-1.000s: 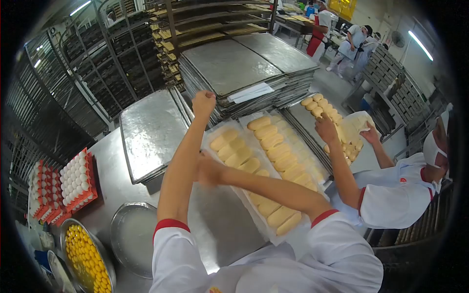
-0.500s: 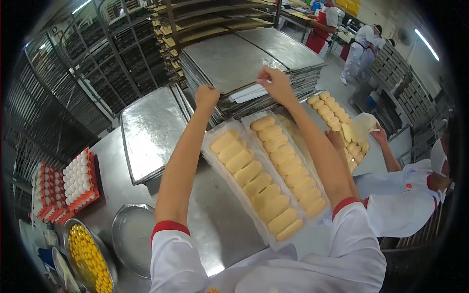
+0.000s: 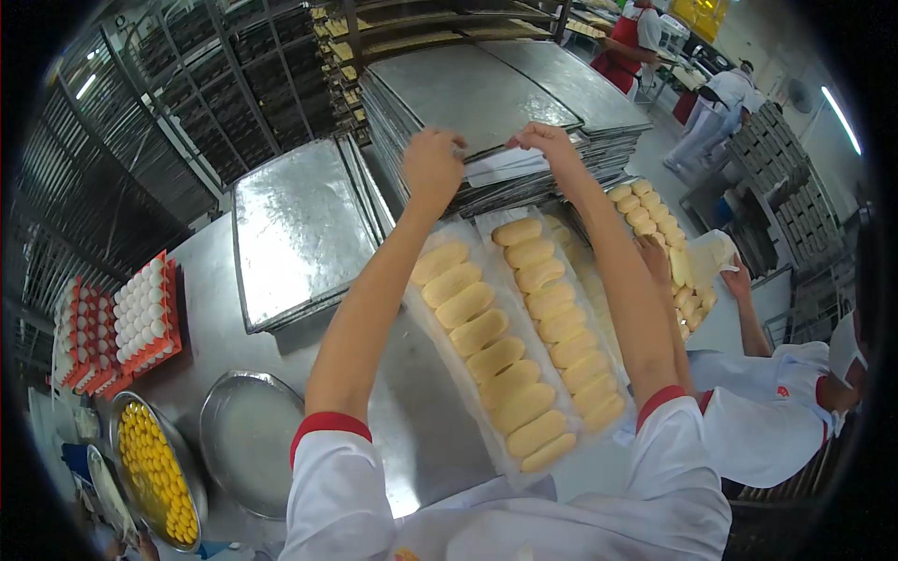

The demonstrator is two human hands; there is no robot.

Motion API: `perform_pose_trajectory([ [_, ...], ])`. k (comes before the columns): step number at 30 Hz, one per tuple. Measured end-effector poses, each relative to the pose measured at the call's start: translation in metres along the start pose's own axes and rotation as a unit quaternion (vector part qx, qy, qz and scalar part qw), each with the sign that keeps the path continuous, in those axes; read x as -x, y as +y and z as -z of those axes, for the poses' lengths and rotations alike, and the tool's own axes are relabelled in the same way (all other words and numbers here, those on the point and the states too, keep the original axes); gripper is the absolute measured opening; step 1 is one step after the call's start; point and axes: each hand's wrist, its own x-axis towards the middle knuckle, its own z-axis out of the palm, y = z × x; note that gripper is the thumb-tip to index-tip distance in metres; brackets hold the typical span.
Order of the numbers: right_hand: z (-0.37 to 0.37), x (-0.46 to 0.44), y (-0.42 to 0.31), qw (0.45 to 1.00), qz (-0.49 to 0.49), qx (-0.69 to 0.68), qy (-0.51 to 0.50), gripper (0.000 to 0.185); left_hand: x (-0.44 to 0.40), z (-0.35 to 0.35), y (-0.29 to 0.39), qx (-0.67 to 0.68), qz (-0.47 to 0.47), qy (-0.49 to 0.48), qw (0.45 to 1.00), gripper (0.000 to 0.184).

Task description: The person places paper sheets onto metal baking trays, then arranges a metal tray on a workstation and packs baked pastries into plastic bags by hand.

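Note:
My left hand [image 3: 435, 170] is over the near edge of the tall stack of metal trays [image 3: 477, 89], its fingers curled and slightly blurred. My right hand [image 3: 550, 148] faces it from the right, thumb and fingers pinched together. Whatever either hand grips is too small to make out. White paper sheets [image 3: 507, 166] stick out just below both hands. Under my forearms, two rows of pale oval bread rolls, a left row [image 3: 493, 358] and a right row [image 3: 561, 323], lie on white paper.
Another tray stack [image 3: 299, 234] stands left on the metal table. Egg cartons [image 3: 145, 309], a bowl of yolks [image 3: 159, 477] and a metal bowl [image 3: 251, 444] are further left. A co-worker [image 3: 776, 402] at right holds paper over more rolls [image 3: 655, 224]. Racks stand behind.
My left hand has moved right, closer to my right hand, above the paper sheets. My right hand has turned its fingers toward the left hand. The camera view has shifted slightly.

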Motion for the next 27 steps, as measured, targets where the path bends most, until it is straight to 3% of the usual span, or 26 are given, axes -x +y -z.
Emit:
perform_pose_trajectory([
  [1, 0.001, 0.0, 0.002, 0.999, -0.003, -0.034, -0.009, 0.013, -0.001, -0.002, 0.001, -0.002, 0.004, 0.0, 1.0, 0.011],
  [3, 0.004, -0.006, 0.008, 0.998, -0.017, -0.061, -0.02, 0.015, -0.005, -0.008, 0.006, -0.038, -0.101, -0.074, 0.991, 0.008],
  [4, 0.004, -0.008, 0.006, 0.997, -0.021, -0.068, -0.026, 0.016, -0.008, -0.014, 0.005, -0.037, -0.096, -0.069, 0.992, 0.008],
  [6, 0.008, -0.008, 0.001, 1.0, -0.022, 0.009, 0.0, 0.015, -0.01, -0.026, 0.003, 0.026, -0.091, -0.135, 0.986, 0.011],
  [9, 0.015, -0.008, -0.012, 0.981, -0.012, 0.193, 0.035, 0.012, -0.011, -0.026, 0.014, -0.013, -0.1, -0.124, 0.987, 0.014],
  [12, 0.043, -0.02, 0.002, 0.964, 0.034, 0.261, 0.028, 0.015, -0.011, -0.027, 0.015, -0.033, -0.14, -0.119, 0.982, 0.017],
  [15, 0.051, -0.024, 0.007, 0.972, 0.073, 0.223, 0.022, 0.017, -0.012, -0.032, 0.011, -0.002, -0.119, -0.125, 0.985, 0.019],
  [16, 0.038, -0.011, -0.015, 0.984, 0.033, 0.172, -0.015, 0.008, -0.014, -0.033, 0.009, 0.0, -0.118, -0.126, 0.985, 0.019],
  [19, -0.012, 0.03, -0.076, 0.983, 0.057, 0.045, -0.167, 0.019, -0.027, -0.045, -0.008, 0.019, -0.071, -0.199, 0.977, 0.024],
  [21, -0.04, 0.05, -0.1, 0.961, 0.084, 0.066, -0.254, 0.021, -0.035, -0.059, -0.039, 0.171, -0.102, -0.211, 0.957, 0.032],
  [22, -0.054, 0.062, -0.114, 0.946, 0.122, 0.11, -0.278, 0.019, -0.036, -0.02, -0.019, 0.346, 0.042, -0.265, 0.899, 0.038],
  [24, -0.081, 0.08, -0.138, 0.938, 0.177, 0.127, -0.269, 0.018, -0.048, -0.005, -0.027, 0.328, 0.138, -0.149, 0.922, 0.042],
  [25, -0.09, 0.086, -0.144, 0.925, 0.231, 0.146, -0.263, 0.018, -0.043, 0.023, -0.02, 0.41, 0.172, -0.097, 0.891, 0.044],
  [27, -0.102, 0.092, -0.149, 0.948, 0.198, 0.137, -0.209, 0.018, -0.025, 0.089, -0.004, 0.59, 0.19, -0.01, 0.785, 0.052],
])
